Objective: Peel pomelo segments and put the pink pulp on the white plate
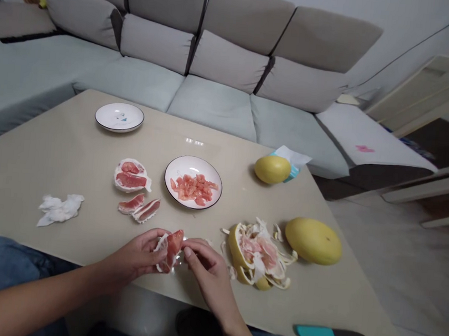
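A red pomelo segment (172, 248) with white membrane peeled partly back is held in my left hand (140, 254), thumb in front and fingers behind. My right hand (209, 270) meets its right edge with thumb and forefinger pinched together; the exact bit between those fingertips is hard to make out. Just beyond, a white dark-rimmed plate (168, 187) holds loose pieces of pomelo flesh (194, 188). Left of that plate lie a part of a peeled pomelo (131, 176) and two loose segments (139, 208), still with white membrane.
Pomelo peel (237, 246) heaped with membrane scraps sits to the right. Two whole yellow pomelos (312, 240) (272, 169) and a tissue pack (293, 171) are farther right. A teal-handled knife (316, 333) lies near the front edge. Crumpled tissue (61, 210) and another plate (114, 115) are left.
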A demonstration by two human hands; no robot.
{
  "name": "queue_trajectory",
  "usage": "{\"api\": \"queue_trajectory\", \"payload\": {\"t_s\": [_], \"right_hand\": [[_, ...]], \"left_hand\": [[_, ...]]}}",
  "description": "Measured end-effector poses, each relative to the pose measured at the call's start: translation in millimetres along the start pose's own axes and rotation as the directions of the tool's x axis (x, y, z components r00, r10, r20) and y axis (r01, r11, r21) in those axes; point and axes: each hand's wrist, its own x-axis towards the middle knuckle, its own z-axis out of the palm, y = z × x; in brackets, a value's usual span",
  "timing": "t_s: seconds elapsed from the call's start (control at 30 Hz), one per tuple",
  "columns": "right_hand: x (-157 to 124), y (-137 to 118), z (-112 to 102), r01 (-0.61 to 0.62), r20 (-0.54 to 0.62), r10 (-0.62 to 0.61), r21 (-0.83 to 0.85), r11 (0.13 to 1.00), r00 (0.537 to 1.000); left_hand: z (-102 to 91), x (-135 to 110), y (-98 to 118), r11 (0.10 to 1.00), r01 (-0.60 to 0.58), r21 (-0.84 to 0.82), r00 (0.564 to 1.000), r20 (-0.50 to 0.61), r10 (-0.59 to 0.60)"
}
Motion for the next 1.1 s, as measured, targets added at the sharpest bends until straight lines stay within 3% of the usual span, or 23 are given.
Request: {"api": "queue_trajectory", "payload": {"t_s": [0.1, 0.27, 0.53, 0.77, 1.1], "right_hand": [[1, -2, 1, 0.056, 0.006, -0.056, -0.043, 0.997, 0.998], [1, 0, -2, -0.002, 0.006, 0.002, -0.011, 1.0, 1.0], [8, -3, -20, -0.003, -0.168, -0.053, -0.316, 0.949, 0.984], [-1, -5, 1, 0.049, -0.061, -0.062, -0.194, 0.98, 0.996], [-2, -6, 4, -0.006, -0.093, -0.009, -0.16, 0.987, 0.996]], "left_hand": [[-2.6, 3, -5, 0.998, -0.054, -0.012, 0.998, -0.026, 0.054], [-6.0, 4, -3, 0.997, -0.052, -0.059, 0.997, -0.06, 0.048], [-9.4, 3, 3, 0.995, -0.091, 0.027, 0.984, -0.15, 0.094], [-4.0, 8, -10, 0.971, -0.188, 0.146, 0.974, -0.103, 0.204], [3.9, 9, -8, 0.959, -0.149, 0.242, 0.971, -0.145, 0.187]]}}
